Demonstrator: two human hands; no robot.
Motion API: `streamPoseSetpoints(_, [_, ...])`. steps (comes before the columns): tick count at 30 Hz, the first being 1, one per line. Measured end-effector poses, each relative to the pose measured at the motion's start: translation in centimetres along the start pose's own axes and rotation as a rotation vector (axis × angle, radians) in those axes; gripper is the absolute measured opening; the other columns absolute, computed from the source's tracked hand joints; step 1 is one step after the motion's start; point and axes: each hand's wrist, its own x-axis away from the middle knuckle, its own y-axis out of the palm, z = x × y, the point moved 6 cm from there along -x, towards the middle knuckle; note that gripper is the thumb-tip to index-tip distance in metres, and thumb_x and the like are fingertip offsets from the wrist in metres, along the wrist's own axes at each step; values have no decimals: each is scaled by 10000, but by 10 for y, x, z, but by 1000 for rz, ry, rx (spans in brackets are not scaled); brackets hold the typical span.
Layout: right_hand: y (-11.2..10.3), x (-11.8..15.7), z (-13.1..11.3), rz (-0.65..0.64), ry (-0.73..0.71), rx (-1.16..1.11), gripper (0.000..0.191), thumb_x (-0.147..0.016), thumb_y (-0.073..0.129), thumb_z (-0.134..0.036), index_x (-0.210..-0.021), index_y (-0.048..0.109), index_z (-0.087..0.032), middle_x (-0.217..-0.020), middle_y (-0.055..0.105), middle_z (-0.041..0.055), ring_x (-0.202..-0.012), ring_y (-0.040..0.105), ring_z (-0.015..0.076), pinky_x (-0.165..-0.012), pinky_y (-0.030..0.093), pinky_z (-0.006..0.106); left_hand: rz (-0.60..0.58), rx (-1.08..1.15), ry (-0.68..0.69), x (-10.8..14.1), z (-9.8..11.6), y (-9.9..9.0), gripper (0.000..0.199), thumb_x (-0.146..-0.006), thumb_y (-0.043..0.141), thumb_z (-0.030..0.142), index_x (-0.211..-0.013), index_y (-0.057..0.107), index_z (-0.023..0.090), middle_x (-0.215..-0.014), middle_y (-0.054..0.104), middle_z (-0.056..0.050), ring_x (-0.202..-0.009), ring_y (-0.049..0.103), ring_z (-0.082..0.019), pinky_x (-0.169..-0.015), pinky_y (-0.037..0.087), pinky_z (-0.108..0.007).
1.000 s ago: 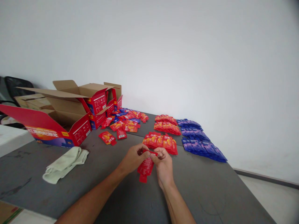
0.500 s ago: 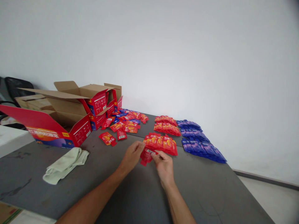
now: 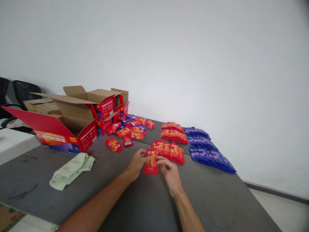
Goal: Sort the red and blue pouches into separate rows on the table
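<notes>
A red pouch (image 3: 151, 164) with an orange fruit print is held upright, its printed front facing me. My left hand (image 3: 138, 163) pinches its left edge between thumb and fingers. At the opposite edge, the closed fingers of my right hand (image 3: 169, 172) grip the same pouch. Just behind it lies an overlapping row of red pouches (image 3: 173, 150), with two more red rows (image 3: 174, 134) farther back. Rows of blue-purple pouches (image 3: 210, 158) lie to the right of these.
Loose red and blue pouches (image 3: 132, 130) are heaped at the back left. Open red cartons (image 3: 88, 137) stand along the left side, beside a folded pale green cloth (image 3: 72, 170) on the dark table (image 3: 145, 206). A white wall (image 3: 193, 64) rises behind the table.
The pouch in my hands has turned from its back, tilted, to its printed front, upright. Both hands still hold it. The view has shifted slightly left.
</notes>
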Motion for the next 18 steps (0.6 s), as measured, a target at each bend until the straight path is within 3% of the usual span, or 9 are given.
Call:
streamPoseSetpoints(4, [0, -2, 12, 38, 103, -115, 296, -763, 727, -353, -1004, 650, -199, -873, 699, 31, -733, 624, 160, -699, 484, 286, -80, -9, -3, 3, 5, 6, 329, -591, 725, 191, -874, 558, 180, -852, 669, -5, -702, 638, -137, -641, 499, -249])
streamPoseSetpoints(8, [1, -5, 16, 23, 60, -65, 286, -700, 770, -305, -925, 651, -175, -763, 640, -7, -681, 566, 125, -655, 453, 241, -163, 9, -104, -3, 2, 13, 314, -675, 721, 328, -917, 608, 163, -830, 674, -21, -679, 631, -137, -640, 490, -253])
streamPoseSetpoints(11, [0, -5, 18, 24, 53, -45, 267, -725, 749, -317, -932, 659, -175, -772, 644, -3, -698, 577, 125, -663, 464, 237, -121, -102, -21, -17, 7, 14, 308, -679, 735, 391, -834, 625, 148, -753, 658, -4, -629, 599, -112, -609, 459, -224])
streamPoseSetpoints(14, [-1, -5, 22, 24, 68, -76, 387, -757, 728, -380, -1080, 624, -194, -878, 682, 21, -685, 599, 132, -625, 493, 253, -59, -186, 89, -30, 16, 20, 298, -668, 736, 400, -794, 630, 151, -716, 653, 8, -611, 582, -105, -589, 441, -213])
streamPoseSetpoints(18, [-13, -9, 31, 94, 109, -95, 536, -733, 741, -455, -1159, 565, -182, -810, 685, 22, -593, 587, 144, -502, 480, 252, -3, -198, 108, -39, 20, 39, 329, -696, 705, 422, -884, 658, 155, -832, 696, -31, -703, 628, -133, -643, 483, -238])
